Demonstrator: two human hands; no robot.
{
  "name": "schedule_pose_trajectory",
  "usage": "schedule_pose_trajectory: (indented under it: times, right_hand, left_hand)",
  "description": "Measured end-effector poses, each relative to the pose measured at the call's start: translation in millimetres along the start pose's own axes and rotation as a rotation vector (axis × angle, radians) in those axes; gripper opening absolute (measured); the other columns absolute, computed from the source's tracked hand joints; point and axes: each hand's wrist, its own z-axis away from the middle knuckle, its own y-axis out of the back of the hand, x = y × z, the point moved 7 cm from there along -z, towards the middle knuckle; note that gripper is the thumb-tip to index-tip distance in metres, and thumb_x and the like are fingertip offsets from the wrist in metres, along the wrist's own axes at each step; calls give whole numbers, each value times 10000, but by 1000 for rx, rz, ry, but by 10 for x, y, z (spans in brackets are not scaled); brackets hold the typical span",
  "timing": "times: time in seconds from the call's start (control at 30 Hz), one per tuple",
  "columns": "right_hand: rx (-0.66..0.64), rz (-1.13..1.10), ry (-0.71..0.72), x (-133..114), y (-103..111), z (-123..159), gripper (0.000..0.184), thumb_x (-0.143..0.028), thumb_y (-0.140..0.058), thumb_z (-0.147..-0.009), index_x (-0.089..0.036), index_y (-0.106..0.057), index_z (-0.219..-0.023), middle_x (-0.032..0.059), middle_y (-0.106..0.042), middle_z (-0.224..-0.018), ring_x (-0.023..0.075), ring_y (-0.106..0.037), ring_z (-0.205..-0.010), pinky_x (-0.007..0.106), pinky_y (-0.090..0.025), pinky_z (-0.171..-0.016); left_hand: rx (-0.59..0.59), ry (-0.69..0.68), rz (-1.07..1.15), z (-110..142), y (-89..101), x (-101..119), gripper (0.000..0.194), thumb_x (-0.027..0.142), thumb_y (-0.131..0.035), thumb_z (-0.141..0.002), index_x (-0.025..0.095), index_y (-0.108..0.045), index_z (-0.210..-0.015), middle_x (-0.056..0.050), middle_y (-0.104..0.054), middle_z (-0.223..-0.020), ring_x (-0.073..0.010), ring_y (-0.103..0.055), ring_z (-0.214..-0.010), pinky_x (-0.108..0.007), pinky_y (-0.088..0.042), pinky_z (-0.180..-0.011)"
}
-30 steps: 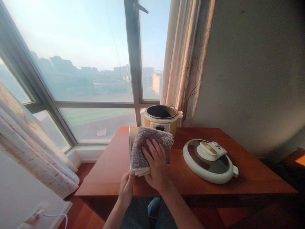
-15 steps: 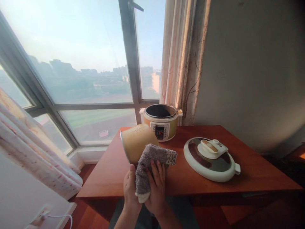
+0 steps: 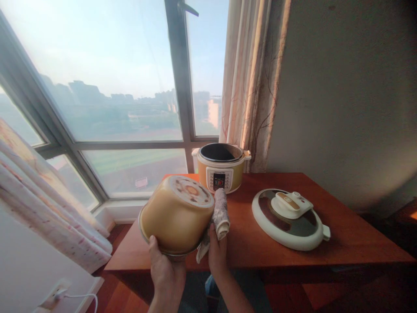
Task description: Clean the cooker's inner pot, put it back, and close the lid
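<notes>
My left hand [image 3: 166, 269] grips the rim of a gold inner pot [image 3: 176, 217], its thumb on the outside wall. The pot is tipped over in the air above the table's near left part, and its stained, pale base faces up and away. My right hand [image 3: 217, 250] holds a folded grey towel [image 3: 221, 213] with a whitish edge against the pot's right side. Part of that hand's fingers is hidden behind the towel. Beyond the pot stands the gold and white electric pressure cooker [image 3: 236, 176], uncovered, with a dark inside.
A round white lid [image 3: 293, 241] with a dark top and a handle lies on the right of the reddish wooden table [image 3: 254, 254]. Windows and curtains [image 3: 250, 78] border the far side. A white cable [image 3: 81, 295] is plugged in at lower left.
The pot has turned so that its base shows, and it has shifted left and nearer with my left hand. The towel has moved from the pot's front to its right side.
</notes>
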Motion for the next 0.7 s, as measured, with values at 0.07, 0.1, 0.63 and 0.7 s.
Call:
schedule_pose_trajectory:
  times: [0.07,0.1,0.63,0.7]
  right_hand:
    - [18,-63,-97,-34,57,-187,667,-639,-522,-889,-197,-548,-1388,95,-586,-1410,283,-503,-1345,414,-407,-1107]
    - [12,-71,-129,-66,90,-295,658,-643,-540,-869,-189,-590,-1343,94,-608,-1385,284,-530,-1318,404,-420,-1094]
    - [-314,34,67,-935,-193,-1173,511,-456,-677,-792,-181,-695,-1223,61,-678,-1287,298,-551,-1279,447,-339,-1144]
    - [-353,47,126,-1091,-270,-1062,567,-474,-692,-784,-193,-667,-1275,57,-640,-1344,303,-519,-1314,457,-323,-1160]
  left_hand:
    - [-20,-6,-15,-15,94,-3,420,386,-479,-974,294,-605,-1364,-40,-735,-1236,-251,-640,-1204,-355,-573,-924]
    - [-38,-6,-20,-21,134,-5,426,417,-513,-959,290,-616,-1353,-44,-741,-1222,-257,-643,-1199,-361,-569,-936]
    - [-288,55,-306,-137,220,2,593,526,-905,-561,148,-757,-994,-135,-800,-978,-434,-637,-1164,-418,-630,-805]
    - [-306,45,-320,-121,201,-4,571,515,-902,-573,143,-759,-982,-140,-799,-980,-434,-633,-1171,-413,-626,-816]
